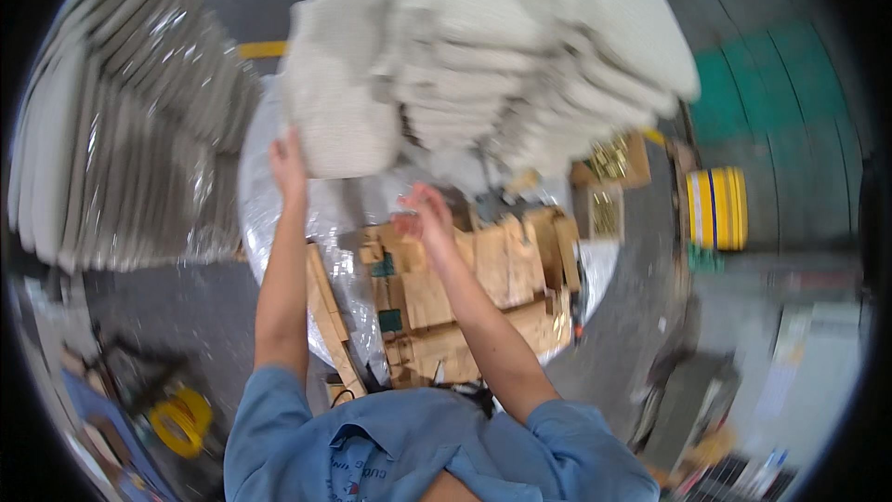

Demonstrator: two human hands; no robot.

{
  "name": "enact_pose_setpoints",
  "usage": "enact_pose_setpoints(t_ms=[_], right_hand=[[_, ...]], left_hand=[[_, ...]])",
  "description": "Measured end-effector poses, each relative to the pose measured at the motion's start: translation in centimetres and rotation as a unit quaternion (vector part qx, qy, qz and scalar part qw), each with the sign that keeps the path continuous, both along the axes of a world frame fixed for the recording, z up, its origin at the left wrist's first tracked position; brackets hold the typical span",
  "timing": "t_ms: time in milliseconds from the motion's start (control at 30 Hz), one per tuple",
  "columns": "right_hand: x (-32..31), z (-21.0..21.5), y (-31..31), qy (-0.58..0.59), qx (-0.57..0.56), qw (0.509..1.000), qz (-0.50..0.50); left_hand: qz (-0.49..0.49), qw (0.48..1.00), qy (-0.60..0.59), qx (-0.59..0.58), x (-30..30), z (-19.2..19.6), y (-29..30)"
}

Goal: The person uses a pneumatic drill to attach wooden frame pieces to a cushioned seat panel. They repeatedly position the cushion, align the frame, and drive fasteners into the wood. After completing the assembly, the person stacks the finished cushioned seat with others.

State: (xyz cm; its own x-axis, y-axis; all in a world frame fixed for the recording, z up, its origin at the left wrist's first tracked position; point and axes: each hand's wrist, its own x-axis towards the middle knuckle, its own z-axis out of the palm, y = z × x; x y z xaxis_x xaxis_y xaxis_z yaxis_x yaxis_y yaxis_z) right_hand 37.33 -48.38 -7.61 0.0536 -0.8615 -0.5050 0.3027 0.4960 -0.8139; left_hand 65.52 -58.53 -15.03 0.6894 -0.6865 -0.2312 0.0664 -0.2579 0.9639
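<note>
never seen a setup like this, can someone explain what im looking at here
There's no machine: these are a person's bare hands, seen from above by a wide fisheye camera on their head, which bends straight edges. The film-covered surface bears light-brown wooden-looking pieces and, to their right, small gold-coloured parts. A pale stack rises at the far side. The left hand touches a pale padded piece; its grip is unclear. The blurred right hand seems empty.
</note>
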Motion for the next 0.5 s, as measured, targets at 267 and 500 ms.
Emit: enact_pose_setpoints(t_ms=[267, 500], right_hand=[[-18.9, -0.3, 37.7, -0.026, 0.224, 0.922, -0.315], [-24.8, -10.3, 63.3, -0.008, 0.327, 0.689, -0.647]], left_hand=[[-0.202, 0.961, -0.157, -0.103, -11.4, 1.7, 21.2], [-0.582, 0.729, -0.355, -0.058, -28.1, 2.6, 34.7]])
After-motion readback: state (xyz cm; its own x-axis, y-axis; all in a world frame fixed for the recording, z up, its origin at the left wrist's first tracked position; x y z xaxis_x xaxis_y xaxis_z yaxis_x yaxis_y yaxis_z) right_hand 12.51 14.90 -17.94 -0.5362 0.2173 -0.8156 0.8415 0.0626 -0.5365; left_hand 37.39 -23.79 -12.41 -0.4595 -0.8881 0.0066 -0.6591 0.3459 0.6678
